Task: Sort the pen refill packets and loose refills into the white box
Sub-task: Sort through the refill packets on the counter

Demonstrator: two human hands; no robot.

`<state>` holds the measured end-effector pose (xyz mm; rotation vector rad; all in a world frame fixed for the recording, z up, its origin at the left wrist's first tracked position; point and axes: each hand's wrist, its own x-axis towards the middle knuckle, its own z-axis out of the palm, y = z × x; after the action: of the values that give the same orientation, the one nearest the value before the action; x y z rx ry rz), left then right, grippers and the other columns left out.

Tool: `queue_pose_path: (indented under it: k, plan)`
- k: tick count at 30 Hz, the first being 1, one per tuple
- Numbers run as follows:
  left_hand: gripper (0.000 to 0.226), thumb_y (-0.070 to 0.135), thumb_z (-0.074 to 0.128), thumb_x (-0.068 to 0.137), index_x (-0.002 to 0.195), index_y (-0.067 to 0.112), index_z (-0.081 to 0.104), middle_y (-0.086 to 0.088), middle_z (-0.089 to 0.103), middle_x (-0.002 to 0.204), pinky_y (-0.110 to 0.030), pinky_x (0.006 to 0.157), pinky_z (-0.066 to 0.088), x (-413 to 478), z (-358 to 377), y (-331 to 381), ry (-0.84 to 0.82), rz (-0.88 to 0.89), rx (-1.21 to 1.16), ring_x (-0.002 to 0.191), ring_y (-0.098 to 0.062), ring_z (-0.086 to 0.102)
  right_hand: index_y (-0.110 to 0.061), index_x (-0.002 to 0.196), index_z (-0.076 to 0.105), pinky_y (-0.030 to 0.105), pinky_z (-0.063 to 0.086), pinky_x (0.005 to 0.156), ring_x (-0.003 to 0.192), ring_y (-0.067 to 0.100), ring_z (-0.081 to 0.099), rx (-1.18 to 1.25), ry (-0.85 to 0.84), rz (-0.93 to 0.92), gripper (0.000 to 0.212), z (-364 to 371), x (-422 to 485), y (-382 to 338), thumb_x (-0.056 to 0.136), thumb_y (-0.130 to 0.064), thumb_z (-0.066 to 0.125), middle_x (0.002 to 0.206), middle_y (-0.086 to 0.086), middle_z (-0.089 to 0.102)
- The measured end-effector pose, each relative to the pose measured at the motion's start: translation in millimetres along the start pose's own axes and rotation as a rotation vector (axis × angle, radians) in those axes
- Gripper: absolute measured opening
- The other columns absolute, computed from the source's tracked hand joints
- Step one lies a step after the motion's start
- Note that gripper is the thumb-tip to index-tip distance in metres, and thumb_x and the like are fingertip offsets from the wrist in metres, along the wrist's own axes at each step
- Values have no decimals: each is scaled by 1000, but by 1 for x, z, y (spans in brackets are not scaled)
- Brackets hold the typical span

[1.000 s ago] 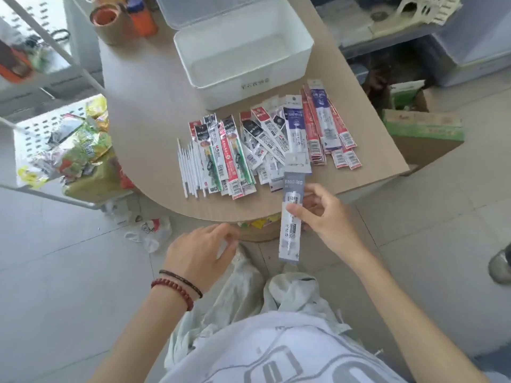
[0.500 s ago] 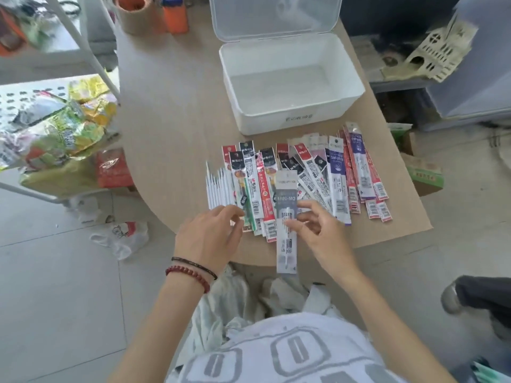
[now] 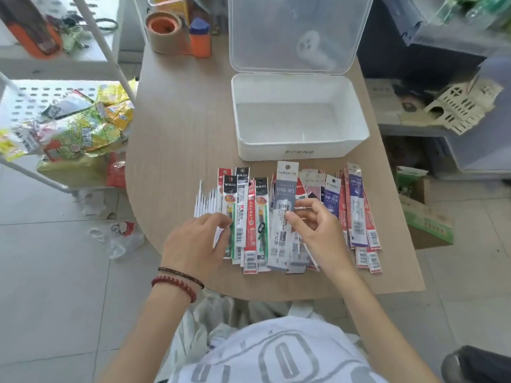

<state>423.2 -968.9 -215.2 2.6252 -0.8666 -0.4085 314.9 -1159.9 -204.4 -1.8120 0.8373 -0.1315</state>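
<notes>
My right hand (image 3: 315,230) pinches a grey refill packet (image 3: 286,189); left hand (image 3: 199,241): grip unclear. Slack pinch risks dropping it before the white box (image 3: 298,153).

A wooden table (image 3: 179,128) carries the white box (image 3: 301,153), refill packets (image 3: 250,217) and loose refills (image 3: 206,201) just in front of it, perhaps a tape roll (image 3: 159,42) behind-left of it.

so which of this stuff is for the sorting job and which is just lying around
Job: white box, loose refills, row of packets, grey packet pinched by the right hand.
Lying about: tape roll, orange bottle, snack bags, wooden house model.
</notes>
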Motion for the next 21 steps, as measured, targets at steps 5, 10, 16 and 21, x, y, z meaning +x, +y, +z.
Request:
queue_pose_path:
  k: [5, 10, 16, 21]
  plan:
    - [25, 38, 43, 94, 109, 29, 61, 13, 66, 106, -22, 69, 48, -1, 15, 42, 80, -67, -14, 87, -9, 60, -28, 108, 58, 19, 57, 71, 86, -1, 66, -48, -108, -29, 22, -35, 17, 6, 88, -30, 69, 97, -11, 67]
    - [23, 38, 45, 93, 109, 31, 61, 14, 64, 108, -24, 74, 49, 1, 33, 69, 130, -133, 32, 92, -7, 59, -27, 122, 52, 19, 57, 56, 67, 2, 67, -226, -201, -87, 41, -37, 36, 12, 86, -29, 71, 92, -11, 68]
    - [18, 35, 51, 91, 103, 30, 63, 13, 66, 103, -28, 70, 53, 3, 36, 72, 166, -174, 39, 89, -9, 61, -27, 120, 53, 17, 56, 54, 71, 4, 67, -178, -254, -88, 38, -34, 48, 11, 86, -27, 70, 93, -11, 66]
    - [17, 34, 52, 91, 102, 28, 64, 12, 67, 103, -24, 67, 50, 15, 22, 65, 195, -164, 81, 83, -10, 61, -25, 111, 58, 21, 57, 55, 80, 9, 70, 29, -249, -72, 29, -35, 59, -4, 85, -26, 70, 100, -5, 69]
